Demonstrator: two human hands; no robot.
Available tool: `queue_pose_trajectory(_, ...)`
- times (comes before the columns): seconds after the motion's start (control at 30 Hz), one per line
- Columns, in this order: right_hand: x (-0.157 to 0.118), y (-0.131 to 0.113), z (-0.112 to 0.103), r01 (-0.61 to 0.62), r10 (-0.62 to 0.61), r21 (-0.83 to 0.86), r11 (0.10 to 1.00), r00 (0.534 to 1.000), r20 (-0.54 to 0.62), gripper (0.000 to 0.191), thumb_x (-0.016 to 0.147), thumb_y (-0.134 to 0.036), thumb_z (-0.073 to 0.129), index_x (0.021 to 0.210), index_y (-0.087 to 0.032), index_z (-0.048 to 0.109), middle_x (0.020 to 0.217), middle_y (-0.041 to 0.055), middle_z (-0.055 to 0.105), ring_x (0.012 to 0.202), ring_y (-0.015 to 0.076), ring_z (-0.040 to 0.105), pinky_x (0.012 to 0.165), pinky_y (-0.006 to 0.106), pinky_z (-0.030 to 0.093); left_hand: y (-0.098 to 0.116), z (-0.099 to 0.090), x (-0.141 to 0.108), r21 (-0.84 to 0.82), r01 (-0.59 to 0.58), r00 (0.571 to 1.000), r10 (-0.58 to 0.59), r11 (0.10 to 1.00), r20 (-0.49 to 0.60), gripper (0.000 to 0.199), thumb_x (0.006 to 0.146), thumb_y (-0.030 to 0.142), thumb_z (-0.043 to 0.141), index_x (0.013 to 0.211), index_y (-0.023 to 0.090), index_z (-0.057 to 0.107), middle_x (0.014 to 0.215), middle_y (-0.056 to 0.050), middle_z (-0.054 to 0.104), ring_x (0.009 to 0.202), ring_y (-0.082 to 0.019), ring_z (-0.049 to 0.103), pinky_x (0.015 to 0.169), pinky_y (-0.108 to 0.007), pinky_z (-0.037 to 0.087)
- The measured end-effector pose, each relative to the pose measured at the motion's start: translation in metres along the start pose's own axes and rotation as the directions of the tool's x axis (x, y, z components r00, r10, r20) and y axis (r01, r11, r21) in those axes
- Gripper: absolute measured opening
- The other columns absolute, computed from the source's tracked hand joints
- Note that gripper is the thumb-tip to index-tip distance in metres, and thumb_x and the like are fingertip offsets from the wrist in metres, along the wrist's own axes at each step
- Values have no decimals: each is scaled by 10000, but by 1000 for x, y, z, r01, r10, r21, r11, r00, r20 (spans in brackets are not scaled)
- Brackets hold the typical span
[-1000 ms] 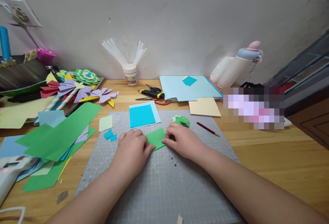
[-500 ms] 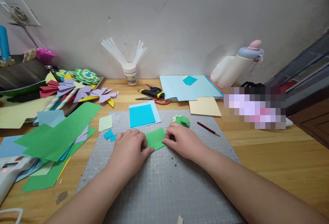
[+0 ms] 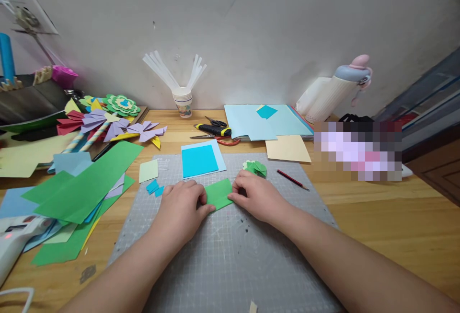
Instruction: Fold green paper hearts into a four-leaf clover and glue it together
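Note:
A piece of green paper (image 3: 220,193), with a crease or fold along its near edge, lies on the grey cutting mat (image 3: 230,255). My left hand (image 3: 184,202) grips its left end, thumb on the near edge and fingers curled. At the right end, my right hand (image 3: 253,194) pinches the paper between thumb and fingers. Just beyond my right hand is a small folded green paper piece (image 3: 256,168). Blue paper squares (image 3: 199,160) lie behind the green paper. Small blue scraps (image 3: 153,187) and a pale green square (image 3: 148,171) are near my left hand.
A pencil (image 3: 293,179) lies at the mat's right. Behind are a utility knife (image 3: 213,129), scissors (image 3: 204,136), paper sheets (image 3: 251,123) and a cup of white strips (image 3: 183,102). Green paper (image 3: 89,183), paper flowers (image 3: 108,123) and a white glue gun (image 3: 16,238) crowd the left.
Both hands keep the same hold on the green paper, with hardly any movement. The whole view has shifted very slightly.

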State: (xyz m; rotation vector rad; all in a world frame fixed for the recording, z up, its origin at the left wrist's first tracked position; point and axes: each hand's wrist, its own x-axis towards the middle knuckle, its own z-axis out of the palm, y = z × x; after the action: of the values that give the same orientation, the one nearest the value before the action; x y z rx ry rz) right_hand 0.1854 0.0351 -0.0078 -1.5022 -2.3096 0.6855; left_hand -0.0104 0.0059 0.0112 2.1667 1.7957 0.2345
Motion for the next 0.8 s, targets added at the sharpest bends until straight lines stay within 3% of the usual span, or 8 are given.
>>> queue_pose_trajectory(0.37,1,-1,-2,15,-15,-4,1000,1000,8,151,798,-243,619,683,-173,550,800,-13,558,704,112,516,586,237,302,-2,1,3,-39,-15,1000,16,999,19,146,727,306,672,675,208,577,791,-4,643,847,-237,542,733,-361,305)
queue_pose_trajectory(0.53,1,0,-1,20,-19,-7,1000,1000,10,154,799,-253,613,685,-176,544,805,-11,558,696,113,515,579,238,303,-1,2,3,-59,-118,993,119,991,12,29,754,232,651,767,248,631,801,18,631,871,-222,536,750,-362,297)
queue_pose_trajectory(0.67,1,1,0,13,-13,-5,1000,1000,16,149,798,-254,603,682,-179,547,808,-8,565,694,117,519,580,239,307,-3,4,2,-28,-239,971,239,971,16,209,813,215,601,926,374,678,900,13,611,947,-228,527,771,-371,301)
queue_pose_trajectory(0.8,-3,-3,-2,42,-41,8,999,998,-50,56,787,-232,595,825,-196,574,880,1,597,727,126,532,597,238,322,-6,5,2,-35,-230,972,231,973,41,203,844,248,576,937,387,691,890,-1,606,951,-232,527,780,-380,313)
